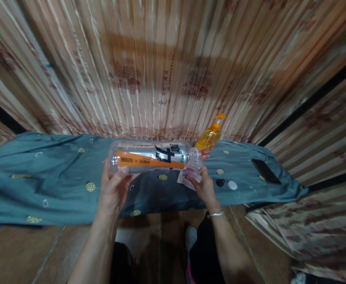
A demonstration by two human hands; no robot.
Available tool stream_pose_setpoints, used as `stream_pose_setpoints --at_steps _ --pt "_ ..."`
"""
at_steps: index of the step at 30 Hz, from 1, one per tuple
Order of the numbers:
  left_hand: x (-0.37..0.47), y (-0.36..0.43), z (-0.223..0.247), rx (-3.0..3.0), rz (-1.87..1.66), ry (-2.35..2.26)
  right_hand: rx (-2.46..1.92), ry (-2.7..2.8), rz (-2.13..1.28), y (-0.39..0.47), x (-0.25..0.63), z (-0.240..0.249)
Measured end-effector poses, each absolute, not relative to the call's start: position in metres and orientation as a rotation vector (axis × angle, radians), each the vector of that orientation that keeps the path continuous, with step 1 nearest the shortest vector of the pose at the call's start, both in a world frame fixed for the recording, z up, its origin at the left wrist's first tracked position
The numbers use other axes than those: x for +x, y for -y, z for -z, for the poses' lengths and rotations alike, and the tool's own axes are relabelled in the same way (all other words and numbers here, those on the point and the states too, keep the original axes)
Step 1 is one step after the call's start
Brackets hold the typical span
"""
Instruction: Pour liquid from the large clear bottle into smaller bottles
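Observation:
A clear plastic bottle [149, 157] with an orange label lies sideways in the air above a teal cloth [57, 185]. My left hand [113, 193] grips its base end from below. My right hand [204, 187] is at the neck end, pressing a crumpled wipe or small wrapper [187, 175] against the bottle's mouth. The bottle looks empty and has no cap on. A silver bracelet [216, 214] sits on my right wrist.
An orange pump bottle [208, 138] stands behind the neck end. A white cap [232, 185] and a black cap [220, 182] lie on the cloth to the right, a dark phone [266, 171] farther right. Stacked wood boards [173, 67] rise behind.

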State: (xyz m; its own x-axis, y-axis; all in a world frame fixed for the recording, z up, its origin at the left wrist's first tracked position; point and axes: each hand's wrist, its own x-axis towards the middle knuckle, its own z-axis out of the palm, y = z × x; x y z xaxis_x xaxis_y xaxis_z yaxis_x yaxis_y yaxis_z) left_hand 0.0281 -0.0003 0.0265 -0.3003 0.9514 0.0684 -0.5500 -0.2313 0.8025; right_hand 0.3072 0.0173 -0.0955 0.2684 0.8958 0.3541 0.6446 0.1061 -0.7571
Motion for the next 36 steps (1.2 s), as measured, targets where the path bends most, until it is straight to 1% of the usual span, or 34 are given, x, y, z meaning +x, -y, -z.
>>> stream_pose_setpoints --at_steps 25,36 --pt "0.0248 -0.0007 -0.0251 0.691 -1.738 -0.824 -1.59 1.51 -0.272 -0.0186 0.3086 0.0979" --pt "0.0264 -0.0011 -0.0258 0.709 -1.744 -0.818 -1.599 1.509 -0.302 -0.0181 0.3097 0.0958"
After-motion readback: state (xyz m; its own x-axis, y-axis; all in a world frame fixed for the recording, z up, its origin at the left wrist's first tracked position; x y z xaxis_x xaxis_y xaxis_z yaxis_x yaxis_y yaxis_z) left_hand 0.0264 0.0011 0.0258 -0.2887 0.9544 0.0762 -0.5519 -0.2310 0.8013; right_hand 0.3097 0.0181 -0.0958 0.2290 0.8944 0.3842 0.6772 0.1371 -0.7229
